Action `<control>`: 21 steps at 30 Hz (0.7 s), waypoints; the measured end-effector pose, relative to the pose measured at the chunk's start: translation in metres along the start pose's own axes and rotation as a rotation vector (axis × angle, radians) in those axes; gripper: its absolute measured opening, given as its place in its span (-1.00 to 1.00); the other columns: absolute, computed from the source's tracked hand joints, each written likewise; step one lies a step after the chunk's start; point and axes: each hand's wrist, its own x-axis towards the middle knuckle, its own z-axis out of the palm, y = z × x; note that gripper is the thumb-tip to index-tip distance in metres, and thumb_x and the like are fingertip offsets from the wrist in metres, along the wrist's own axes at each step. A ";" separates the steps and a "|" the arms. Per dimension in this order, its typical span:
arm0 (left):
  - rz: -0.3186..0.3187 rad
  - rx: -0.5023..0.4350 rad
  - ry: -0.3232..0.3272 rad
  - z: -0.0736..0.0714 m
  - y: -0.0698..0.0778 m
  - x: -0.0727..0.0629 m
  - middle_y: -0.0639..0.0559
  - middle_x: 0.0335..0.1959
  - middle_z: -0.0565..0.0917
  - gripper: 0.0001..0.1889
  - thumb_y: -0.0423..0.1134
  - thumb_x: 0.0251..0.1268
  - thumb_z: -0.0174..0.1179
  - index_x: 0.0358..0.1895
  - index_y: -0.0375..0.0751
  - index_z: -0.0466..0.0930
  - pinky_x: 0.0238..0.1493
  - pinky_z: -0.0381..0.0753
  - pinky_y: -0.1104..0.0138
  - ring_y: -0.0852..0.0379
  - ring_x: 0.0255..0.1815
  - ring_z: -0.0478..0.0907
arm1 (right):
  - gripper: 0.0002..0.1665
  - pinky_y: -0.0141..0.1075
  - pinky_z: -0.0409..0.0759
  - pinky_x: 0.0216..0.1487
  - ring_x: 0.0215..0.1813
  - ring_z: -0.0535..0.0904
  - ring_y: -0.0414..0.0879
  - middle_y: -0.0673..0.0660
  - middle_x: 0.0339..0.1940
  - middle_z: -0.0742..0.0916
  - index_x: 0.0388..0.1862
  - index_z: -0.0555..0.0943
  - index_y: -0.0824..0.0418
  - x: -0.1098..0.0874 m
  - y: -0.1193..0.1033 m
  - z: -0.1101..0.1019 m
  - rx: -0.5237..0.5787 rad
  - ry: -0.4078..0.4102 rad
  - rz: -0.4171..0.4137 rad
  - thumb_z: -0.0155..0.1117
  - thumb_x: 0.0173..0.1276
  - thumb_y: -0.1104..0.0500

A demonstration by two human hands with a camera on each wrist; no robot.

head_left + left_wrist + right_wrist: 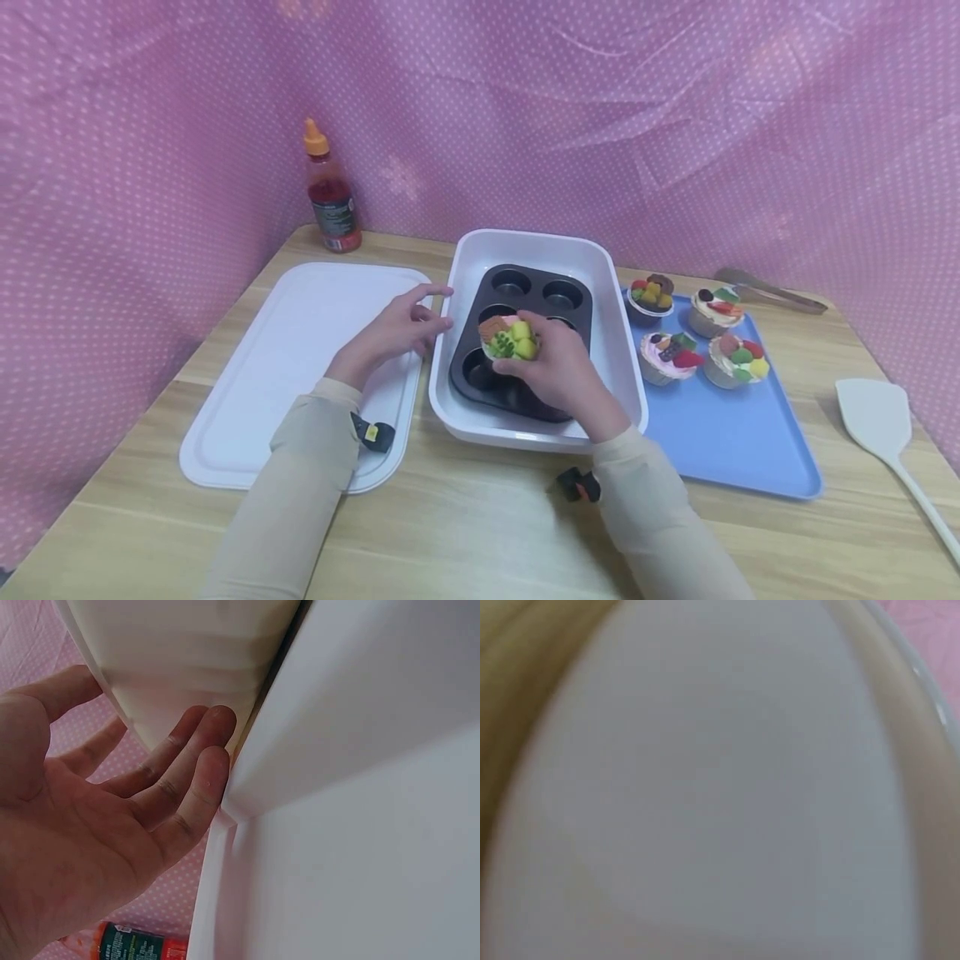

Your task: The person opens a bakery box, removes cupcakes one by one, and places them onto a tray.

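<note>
A toy-like cupcake (pixel 510 340), topped with green, yellow and brown pieces, is held in my right hand (pixel 553 360) over the black muffin tin (pixel 537 290). That tin lies inside a deep white tub (pixel 517 437), and the hand hides some of its cups. My left hand (pixel 397 327) is at the tub's left side, fingers loosely bent and holding nothing. In the left wrist view its palm (pixel 82 840) shows, with the fingertips close to pale surfaces; contact is hard to tell. Only a blurred white surface (pixel 720 780) fills most of the right wrist view.
A white board (pixel 322 333) lies on the left, partly under the left forearm. Right of the tub, a blue tray (pixel 720 442) carries several cupcakes (pixel 738 360). Tongs (pixel 780 293) and a white spatula (pixel 873 412) lie farther right. A sauce bottle (pixel 332 200) stands at the back left.
</note>
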 end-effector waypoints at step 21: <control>0.001 0.004 0.003 0.001 0.002 -0.001 -0.26 0.08 0.67 -0.41 -0.17 0.47 0.20 0.50 0.10 0.26 -0.21 0.71 0.22 0.02 -0.21 0.66 | -0.01 0.08 0.60 0.12 0.25 0.53 0.23 0.29 0.32 0.61 0.54 0.35 0.10 -0.031 0.022 -0.074 0.060 0.144 0.169 0.54 0.20 -0.13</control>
